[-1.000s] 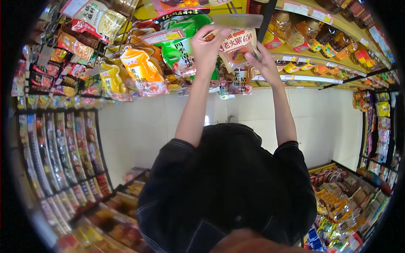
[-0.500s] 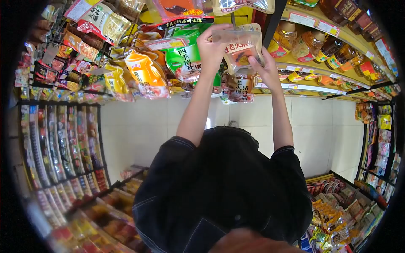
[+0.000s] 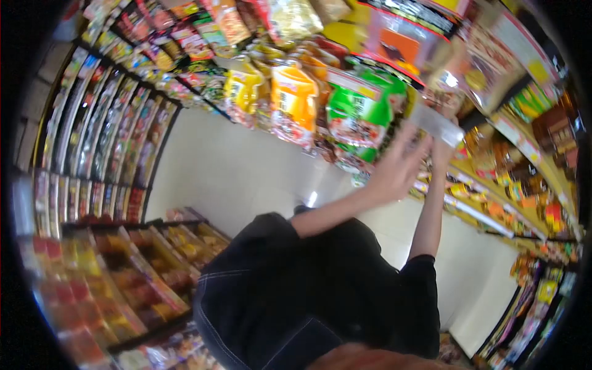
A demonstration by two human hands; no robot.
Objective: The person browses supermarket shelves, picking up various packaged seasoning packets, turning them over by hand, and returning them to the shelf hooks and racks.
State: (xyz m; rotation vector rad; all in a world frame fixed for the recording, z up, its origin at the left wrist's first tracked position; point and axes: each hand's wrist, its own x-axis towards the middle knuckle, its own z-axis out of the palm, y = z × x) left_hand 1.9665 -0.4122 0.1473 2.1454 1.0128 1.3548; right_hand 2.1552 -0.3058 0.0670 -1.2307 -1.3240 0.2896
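Observation:
My left hand (image 3: 399,165) is blurred, its fingers stretched out just below and left of a clear price-tag holder (image 3: 439,126). Nothing shows in its grasp. My right hand (image 3: 443,148) reaches up behind the holder, beside hanging brown-and-beige packets; its fingers are hidden and smeared, so what it touches cannot be made out. Left of my hands hang a green food pouch (image 3: 359,110), an orange pouch (image 3: 294,103) and a yellow pouch (image 3: 242,92). A large packet with a clear window (image 3: 401,46) hangs above.
Shelves of bottles (image 3: 499,169) curve down the right side. On the left stands a rack of packaged goods (image 3: 102,123), with sloping bins (image 3: 132,265) of packets below it. Pale floor tiles (image 3: 228,160) lie between the shelves and my body.
The view has turned, and the pouches now sit further right. My left hand has come down from the tag holder with fingers extended. The beige packet between my hands is no longer clearly visible.

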